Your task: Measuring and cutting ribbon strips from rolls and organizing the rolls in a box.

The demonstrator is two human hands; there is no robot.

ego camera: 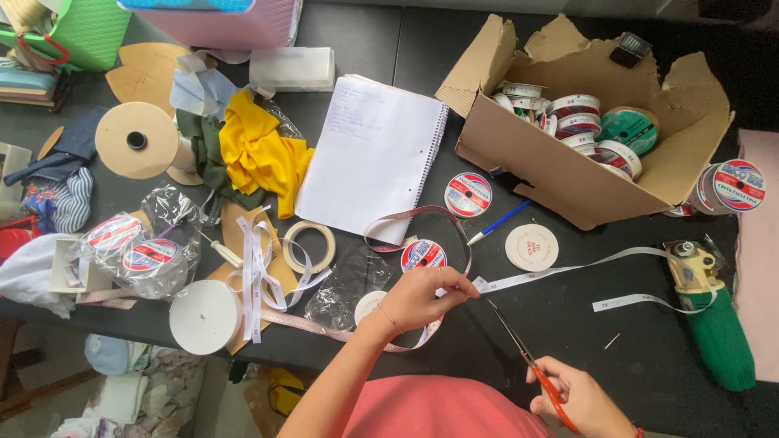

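Close to the person, the right hand [586, 399] holds a pair of scissors with orange handles [529, 362]. Its fingers are wrapped around the handles, and the thin blades point up toward the other hand. The left hand [422, 296] is a bit further out on the dark table [568, 324]. Its fingertips are pressed together, pinching one end of a white printed ribbon [568, 270]. The ribbon runs away to the right, loops back near a yellow and green tool [710, 312], and lies flat on the table. The scissor tips sit just below the ribbon, near the pinching fingers. A small ribbon spool [423, 255] rests just past the left hand. Further on lies a blue pen [498, 222] and an open notebook [373, 154]. At the far side stands a torn cardboard box [568, 170] full of spools.
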